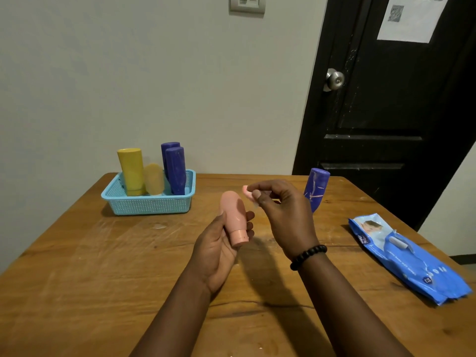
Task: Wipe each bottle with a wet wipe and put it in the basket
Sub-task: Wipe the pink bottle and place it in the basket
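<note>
The left hand cradles the pink bottle cap-down above the table, fingers curled round it so its side faces the right hand, which pinches a small wipe beside it, the basket waiting behind.

Both forearms reached up from the near edge of the table, bare to the elbow. The left hand lay palm up above the middle of the table, its thumb and fingers curled round the pink bottle, cap end pointing toward the person. The right hand hovered just beside it, knuckles up, wrist bent, its thumb and fingertips pinching a small pale wipe. A black bead bracelet circled the right wrist.
</note>
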Demonstrator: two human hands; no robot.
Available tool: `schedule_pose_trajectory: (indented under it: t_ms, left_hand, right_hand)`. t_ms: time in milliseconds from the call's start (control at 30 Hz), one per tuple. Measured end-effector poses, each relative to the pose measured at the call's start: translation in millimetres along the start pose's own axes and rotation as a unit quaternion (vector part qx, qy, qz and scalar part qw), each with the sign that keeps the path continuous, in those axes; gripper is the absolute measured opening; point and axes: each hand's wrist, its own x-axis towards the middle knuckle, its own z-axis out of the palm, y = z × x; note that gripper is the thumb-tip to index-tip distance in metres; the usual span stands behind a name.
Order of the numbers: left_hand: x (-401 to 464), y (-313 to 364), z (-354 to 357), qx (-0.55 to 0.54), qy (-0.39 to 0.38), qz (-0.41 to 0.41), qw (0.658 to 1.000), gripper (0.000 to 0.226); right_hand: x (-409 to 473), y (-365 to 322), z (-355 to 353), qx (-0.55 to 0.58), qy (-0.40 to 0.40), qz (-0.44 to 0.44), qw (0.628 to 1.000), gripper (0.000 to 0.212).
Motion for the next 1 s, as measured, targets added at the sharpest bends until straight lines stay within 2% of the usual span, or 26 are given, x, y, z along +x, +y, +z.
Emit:
schedule_pose_trajectory:
  t_ms: [167, 333, 433, 667, 867, 1000]
  left_hand:
    - [-3, 1, 2, 0.013, -0.023, 0.028, 0.999, 0.041]
    - [-3, 1, 3, 0.000, -0.044, 0.037, 0.998, 0.040]
    - [-3, 1, 3, 0.011, -0.042, 0.044, 0.998, 0.042]
    - [-7, -2, 7, 0.032, -0.036, 0.063, 0.997, 0.025]
    - [-9, -5, 7, 0.018, -0.014, 0.065, 0.998, 0.027]
    - [-5, -1, 2, 0.008, 0.010, 0.054, 0.998, 0.029]
  right_hand:
    - [8, -5, 5, -0.022, -0.032, -0.029, 0.999, 0.026]
    - [9, -2, 9, -0.097, -0.055, -0.070, 0.991, 0.020]
    - [9, -2, 5, -0.088, -0.068, -0.061, 0.992, 0.019]
    - [-13, 2, -2, -0.104, -0.082, -0.085, 0.988, 0.021]
    - [-35, 7, -8, -0.108, -0.091, -0.104, 0.984, 0.025]
    - [-44, 13, -13, -0.128, -0.163, -0.069, 0.976, 0.021]
